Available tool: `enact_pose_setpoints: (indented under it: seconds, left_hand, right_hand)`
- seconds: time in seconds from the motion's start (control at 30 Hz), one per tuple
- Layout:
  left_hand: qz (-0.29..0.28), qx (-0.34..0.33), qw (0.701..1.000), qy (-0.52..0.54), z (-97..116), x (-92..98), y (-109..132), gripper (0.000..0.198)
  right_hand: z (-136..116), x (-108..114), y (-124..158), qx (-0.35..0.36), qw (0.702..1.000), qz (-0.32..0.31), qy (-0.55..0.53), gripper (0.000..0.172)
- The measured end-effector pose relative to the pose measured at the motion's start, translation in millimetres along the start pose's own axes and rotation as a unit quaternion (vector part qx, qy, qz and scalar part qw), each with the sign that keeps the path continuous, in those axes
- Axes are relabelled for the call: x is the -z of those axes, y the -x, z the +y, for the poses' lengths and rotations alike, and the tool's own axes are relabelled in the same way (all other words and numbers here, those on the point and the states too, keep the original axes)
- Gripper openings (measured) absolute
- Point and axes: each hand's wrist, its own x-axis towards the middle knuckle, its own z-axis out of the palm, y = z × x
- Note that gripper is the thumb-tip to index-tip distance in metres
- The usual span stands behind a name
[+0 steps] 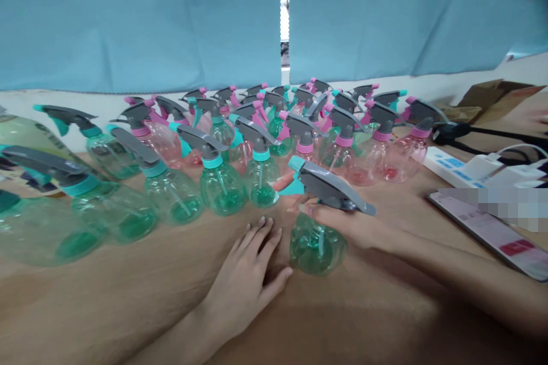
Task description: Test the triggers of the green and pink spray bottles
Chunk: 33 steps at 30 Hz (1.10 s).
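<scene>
A green see-through spray bottle (319, 244) with a grey and turquoise trigger head stands upright in front of me. My right hand (327, 214) grips it around the neck, below the trigger head, and hides its collar. Just left of that bottle, my left hand (246, 279) lies flat on the table, fingers stretched forward and holding nothing. Beyond my fingertips stands another green spray bottle (262, 179), close to the index finger of my right hand. A further green spray bottle (222, 188) is beside it on the left.
Many pink and green spray bottles crowd the back of the wooden table (141, 302). A phone (488, 234) and a white power strip (454, 166) with plugs lie at right. Behind them is a brown cardboard piece (492, 100). A blue curtain (128, 17) hangs behind.
</scene>
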Motion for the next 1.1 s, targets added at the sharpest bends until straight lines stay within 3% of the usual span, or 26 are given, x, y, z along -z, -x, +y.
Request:
enact_pose_setpoints:
  seconds: [0.13, 0.8, 1.1]
  left_hand:
    - [0.0, -0.004, 1.0, 0.003, 0, -0.2, 0, 0.055]
    - [0.009, -0.005, 1.0, -0.008, -1, -1.1, 0, 0.056]
    - [-0.007, -0.004, 1.0, -0.009, 0, 0.3, 0, 0.056]
  right_hand:
    - [6, -1, 1, -0.005, 0.999, -0.002, -0.05, 0.034]
    - [-5, 1, -1, -0.026, 0.998, -0.009, -0.048, 0.03]
    - [5, 1, 1, -0.028, 0.995, -0.033, -0.085, 0.039]
